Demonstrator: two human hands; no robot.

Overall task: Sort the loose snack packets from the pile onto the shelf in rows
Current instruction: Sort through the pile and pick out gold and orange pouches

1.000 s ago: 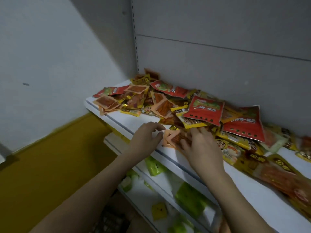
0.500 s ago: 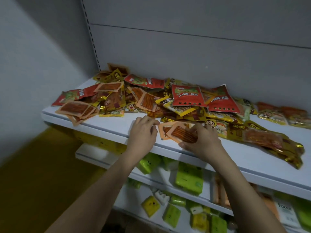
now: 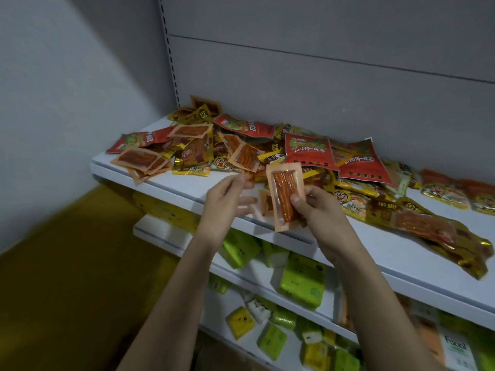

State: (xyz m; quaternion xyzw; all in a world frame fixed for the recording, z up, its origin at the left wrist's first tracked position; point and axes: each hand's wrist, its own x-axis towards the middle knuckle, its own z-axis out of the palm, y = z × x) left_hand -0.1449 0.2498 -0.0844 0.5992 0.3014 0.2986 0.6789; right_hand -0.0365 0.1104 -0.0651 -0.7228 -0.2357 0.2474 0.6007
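A pile of loose snack packets (image 3: 241,145), red, yellow and orange, covers the back of the white shelf (image 3: 187,183). My right hand (image 3: 318,212) grips a small orange packet (image 3: 285,194) of red strips. It holds the packet upright above the shelf's front edge, thumb on its face. My left hand (image 3: 225,202) hovers just left of it, blurred, fingers loosely extended and holding nothing. A second orange packet (image 3: 264,203) lies flat on the shelf between my hands, partly hidden by the held one.
Long gold packets (image 3: 442,234) lie along the shelf to the right. Lower shelves carry green and yellow packs (image 3: 302,279). A grey wall (image 3: 67,89) closes the left side, with a yellow floor (image 3: 67,263) below.
My right hand has lifted one orange packet off the shelf and turned it upright. My left hand has come off the shelf surface and risen beside it.
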